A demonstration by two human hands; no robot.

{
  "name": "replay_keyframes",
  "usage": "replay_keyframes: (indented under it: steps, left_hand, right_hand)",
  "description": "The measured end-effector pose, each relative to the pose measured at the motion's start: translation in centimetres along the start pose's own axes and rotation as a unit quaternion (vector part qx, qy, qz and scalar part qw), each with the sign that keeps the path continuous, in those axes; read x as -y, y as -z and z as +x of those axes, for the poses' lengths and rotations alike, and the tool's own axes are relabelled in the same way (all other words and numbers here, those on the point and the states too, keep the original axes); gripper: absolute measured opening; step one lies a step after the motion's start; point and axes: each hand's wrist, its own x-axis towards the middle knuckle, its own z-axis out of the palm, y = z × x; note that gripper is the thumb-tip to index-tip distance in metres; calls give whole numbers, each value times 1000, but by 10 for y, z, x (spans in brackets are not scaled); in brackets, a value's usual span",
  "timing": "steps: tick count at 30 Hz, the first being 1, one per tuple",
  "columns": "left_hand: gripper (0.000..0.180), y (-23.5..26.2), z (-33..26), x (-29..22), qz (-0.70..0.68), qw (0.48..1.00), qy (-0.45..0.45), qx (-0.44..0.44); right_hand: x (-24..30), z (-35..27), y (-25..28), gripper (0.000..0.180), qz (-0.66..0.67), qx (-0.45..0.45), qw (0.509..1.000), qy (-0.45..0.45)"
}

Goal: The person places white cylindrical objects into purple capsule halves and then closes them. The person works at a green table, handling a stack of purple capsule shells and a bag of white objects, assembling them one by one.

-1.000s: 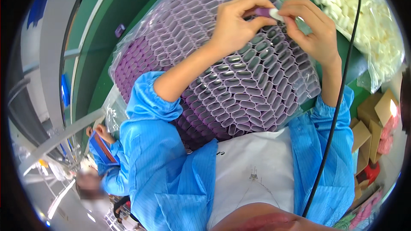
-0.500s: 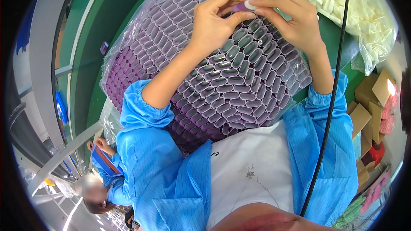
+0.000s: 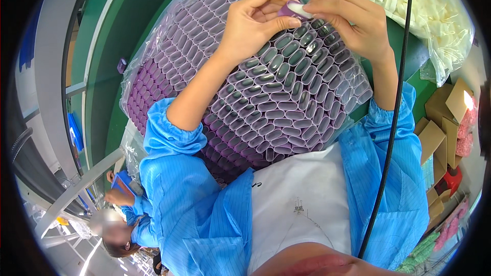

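Up near the top of my view, a small purple tube (image 3: 287,9) sits pinched in the fingers of my left hand (image 3: 253,25). A white plug (image 3: 296,8) pokes at the open end of the tube, and my right hand (image 3: 348,18) holds that plug with its fingertips closed on it. So both hands are shut, the left on the tube and the right on the plug, and the two pieces touch between them. The tube's long side runs left to right, a bit tilted, with its open end pointing to my right hand. The plug lies along the same line. The right hand is the one nearer the plug, and the left hand is nearer the closed end of the tube. Just under my hands is a big bag of purple tubes (image 3: 266,97), all standing on end in neat rows under clear plastic. To the upper right, a clear bag of white plugs (image 3: 434,15) rests near my right hand. A black cable (image 3: 396,112) hangs down past my right arm. My blue sleeves (image 3: 179,174) come up from below. Some brown boxes (image 3: 445,122) sit at the far right, and another person in blue (image 3: 125,209) is low on the left.
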Motion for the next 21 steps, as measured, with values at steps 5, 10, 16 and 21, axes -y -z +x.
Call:
replay_keyframes:
  steps: [5, 10, 16, 21]
  left_hand:
    - [34, 2, 1, -1, 18, 1000, 8, 23]
    - [34, 3, 2, -2, -45, 998, 29, 19]
    - [34, 3, -1, 0, -36, 999, 11, 29]
    - [34, 6, 1, 0, -43, 998, 9, 47]
  right_hand:
    - [-4, -8, -8, 19, -39, -36, 998, 34]
    - [-3, -8, -8, 20, -41, -31, 998, 39]
    - [-2, -10, -11, 21, -28, -27, 998, 41]
    - [1, -7, -14, 22, -30, -26, 998, 41]
